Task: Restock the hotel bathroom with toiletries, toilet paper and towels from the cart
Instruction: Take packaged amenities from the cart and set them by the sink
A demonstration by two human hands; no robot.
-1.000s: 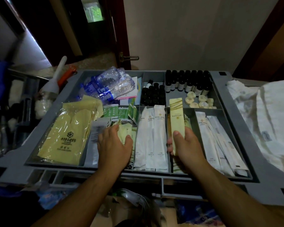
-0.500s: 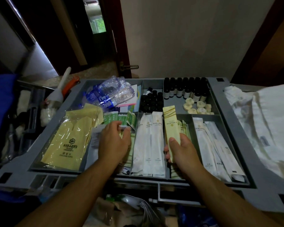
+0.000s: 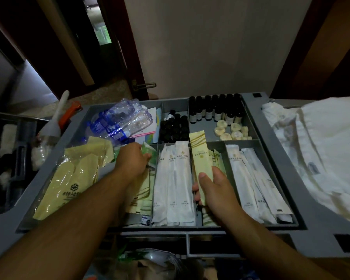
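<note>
The grey cart tray (image 3: 257, 126) is split into compartments of toiletries. My right hand (image 3: 216, 190) grips a long pale yellow sachet (image 3: 200, 156), upright over the narrow middle compartment, thumb on its front. My left hand (image 3: 133, 160) reaches into the compartment of small green packets (image 3: 149, 153), its fingers curled onto one of them. White sachets (image 3: 174, 184) fill the compartment between my hands, and more white sachets (image 3: 251, 182) lie to the right. Small dark bottles (image 3: 214, 110) and round soaps (image 3: 228, 130) sit at the back.
Wrapped water bottles (image 3: 119, 122) lie at the back left, above yellow bagged items (image 3: 75, 174). White towels (image 3: 321, 150) are piled on the cart's right side. A spray bottle (image 3: 51, 130) stands at the left. A dark door with handle (image 3: 143, 85) is behind the cart.
My left hand has moved away from me, from the yellow sachets up to the green packets. My right hand still holds the yellow sachet, a little lower in view.
</note>
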